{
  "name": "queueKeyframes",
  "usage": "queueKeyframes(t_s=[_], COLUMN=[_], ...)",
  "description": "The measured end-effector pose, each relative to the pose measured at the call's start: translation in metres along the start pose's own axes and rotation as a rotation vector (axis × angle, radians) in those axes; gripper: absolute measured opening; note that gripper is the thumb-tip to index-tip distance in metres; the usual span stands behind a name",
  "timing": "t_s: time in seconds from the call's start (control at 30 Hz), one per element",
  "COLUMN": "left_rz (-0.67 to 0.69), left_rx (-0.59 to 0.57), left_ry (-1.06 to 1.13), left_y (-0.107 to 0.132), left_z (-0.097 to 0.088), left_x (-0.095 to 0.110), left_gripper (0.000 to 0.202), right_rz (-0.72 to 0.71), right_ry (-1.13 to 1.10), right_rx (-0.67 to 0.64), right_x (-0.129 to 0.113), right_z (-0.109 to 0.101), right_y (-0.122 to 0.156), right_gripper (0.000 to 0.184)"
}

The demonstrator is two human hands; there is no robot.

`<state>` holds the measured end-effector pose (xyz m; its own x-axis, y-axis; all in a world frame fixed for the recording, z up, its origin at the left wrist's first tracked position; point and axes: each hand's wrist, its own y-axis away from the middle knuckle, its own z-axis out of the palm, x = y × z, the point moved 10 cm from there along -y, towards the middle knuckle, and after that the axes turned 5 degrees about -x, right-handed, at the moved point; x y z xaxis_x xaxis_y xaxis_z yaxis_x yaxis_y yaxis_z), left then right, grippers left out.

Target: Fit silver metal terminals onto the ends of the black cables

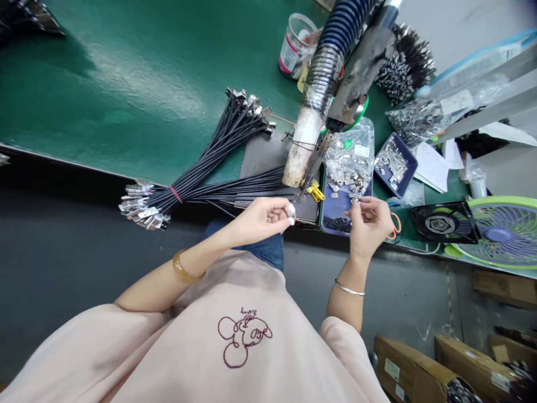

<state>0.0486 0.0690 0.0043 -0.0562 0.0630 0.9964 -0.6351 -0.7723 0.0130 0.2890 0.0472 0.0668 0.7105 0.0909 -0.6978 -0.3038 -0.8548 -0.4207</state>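
Observation:
My left hand point(264, 219) is closed in a pinch at the bench edge, with white covers on its fingertips. Whatever may be between those fingers is too small to tell. Just beyond it lie the ends of a bundle of black cables point(210, 151), tied with a red band and fitted with metal connectors. Over the purple tray point(339, 208), my right hand point(371, 221) pinches a small metal connector piece point(354, 197). That tray also contains small black parts point(337, 224) and a clear bag of metal pieces point(350, 157). Beside the tray lies a yellow clip point(315, 191).
A ribbed extraction hose point(333, 61) and a soldering iron-like tool point(321, 157) hang over the work plate. Right of them are a second tray point(395, 165), orange-handled scissors point(394, 225) and a green fan point(499, 232). A plastic tub point(296, 47) stands behind.

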Motion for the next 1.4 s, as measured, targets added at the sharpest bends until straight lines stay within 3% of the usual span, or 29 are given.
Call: queueKeyframes(t_s=[0.07,0.13,0.27,0.43,0.53,1.03,1.23,1.3,1.4], left_rz=[-0.009,-0.013,-0.012,0.042,0.049,0.011,-0.067,-0.076,-0.011], left_rx=[0.135,0.183,0.189,0.216,0.207,0.157,-0.038,-0.113,-0.175], left_ry=[0.092,0.114,0.068,0.028,0.018,-0.046,-0.027,-0.008,-0.030], left_y=[-0.001,-0.001,-0.002,-0.002,-0.003,-0.002,-0.005,-0.006,-0.006], left_z=[-0.008,-0.010,-0.009,-0.009,-0.007,-0.006,0.003,0.005,0.003], left_x=[-0.008,-0.011,-0.008,0.001,0.003,0.004,-0.009,-0.009,0.006], left_gripper=[0.007,0.008,0.020,0.016,0.016,0.018,0.024,0.028,0.023], right_rz=[0.064,0.073,0.030,0.065,0.117,0.119,-0.163,-0.126,0.021], right_ry=[-0.218,-0.361,-0.339,-0.397,-0.478,-0.540,-0.226,-0.257,-0.468], right_rx=[0.059,0.008,-0.123,-0.277,-0.337,-0.347,-0.273,-0.301,-0.393], right_x=[-0.011,-0.029,-0.056,-0.046,-0.038,-0.037,-0.065,-0.061,-0.046], right_z=[-0.007,0.001,0.032,0.075,0.088,0.092,0.074,0.076,0.087], right_y=[0.011,0.024,0.050,0.062,0.063,0.066,0.069,0.070,0.068], right_gripper=[0.022,0.022,0.006,0.010,0.009,0.003,0.015,0.013,0.005])
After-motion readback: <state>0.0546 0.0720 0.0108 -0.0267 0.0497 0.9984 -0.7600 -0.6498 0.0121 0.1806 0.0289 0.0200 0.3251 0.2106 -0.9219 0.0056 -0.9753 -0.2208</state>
